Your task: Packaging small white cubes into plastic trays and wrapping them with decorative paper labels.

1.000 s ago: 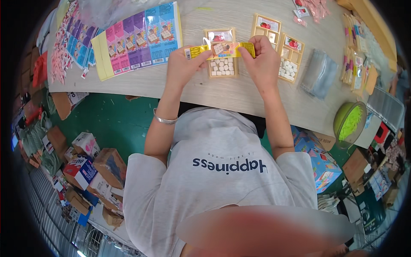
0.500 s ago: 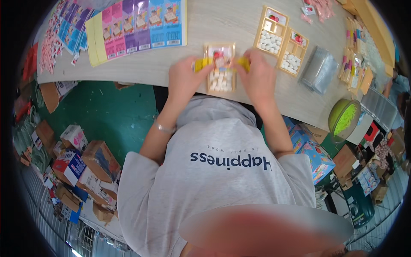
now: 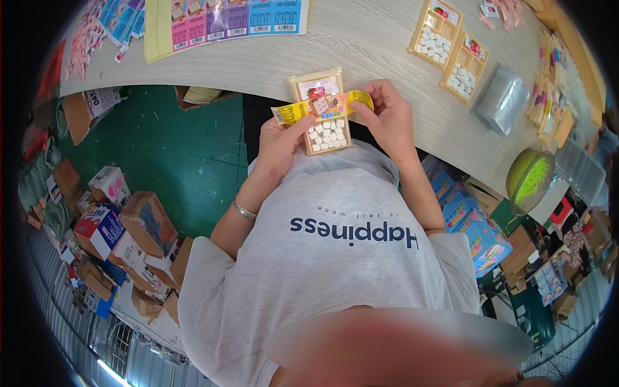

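A small cream tray [image 3: 316, 149] sits at the table's near edge in front of me, tilted slightly. White pillow-shaped pieces [image 3: 327, 135] fill its near part, and a card with a red fruit picture [image 3: 314, 88] lies in its far part. A yellow printed label strip [image 3: 298, 111] lies across the tray's middle, its ends sticking out on both sides. My left hand [image 3: 282, 143] is closed on the tray's left side, thumb at the strip's lower edge; its other fingers are mostly hidden. My right hand [image 3: 391, 121] pinches the strip's right end between thumb and fingers.
Two similar filled trays [image 3: 433, 43] [image 3: 461, 77] lie to the right, beside a stack of clear plastic sleeves [image 3: 503, 100]. Sheets of coloured labels [image 3: 225, 24] lie far left. A bowl of green bits [image 3: 530, 180] is at the right edge. Cardboard boxes [image 3: 148, 222] stand on the floor.
The tray has come nearer my body and tilted. The yellow strip now stretches across it, where before its ends were held raised at both sides. My left hand has moved down onto the tray's side.
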Motion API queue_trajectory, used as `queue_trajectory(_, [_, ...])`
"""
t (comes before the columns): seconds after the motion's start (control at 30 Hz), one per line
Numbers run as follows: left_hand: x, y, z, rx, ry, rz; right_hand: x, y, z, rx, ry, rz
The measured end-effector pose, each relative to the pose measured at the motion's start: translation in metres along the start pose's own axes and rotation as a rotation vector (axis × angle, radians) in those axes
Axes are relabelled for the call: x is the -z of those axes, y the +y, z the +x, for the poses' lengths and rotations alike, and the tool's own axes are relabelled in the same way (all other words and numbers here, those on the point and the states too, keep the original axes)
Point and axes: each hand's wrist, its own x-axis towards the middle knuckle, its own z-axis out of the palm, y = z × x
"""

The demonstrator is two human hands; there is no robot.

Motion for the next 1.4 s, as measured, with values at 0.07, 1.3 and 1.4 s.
queue_trajectory(0.07, [0.002, 0.007, -0.008, -0.085, -0.197, -0.109, 0.003, -0.002, 0.002, -0.075, -0.038, 0.259])
queue_trajectory(1.3, [-0.051, 0.086, -0.031, -1.603, -0.538, 0.807, 0.051, -0.076, -0.032, 0.921, -0.019, 0.051])
queue_trajectory(1.4, [-0.056, 0.097, -0.031, -1.672, -0.603, 0.918, 0.057, -0.077, -0.030, 1.008, -0.012, -0.076])
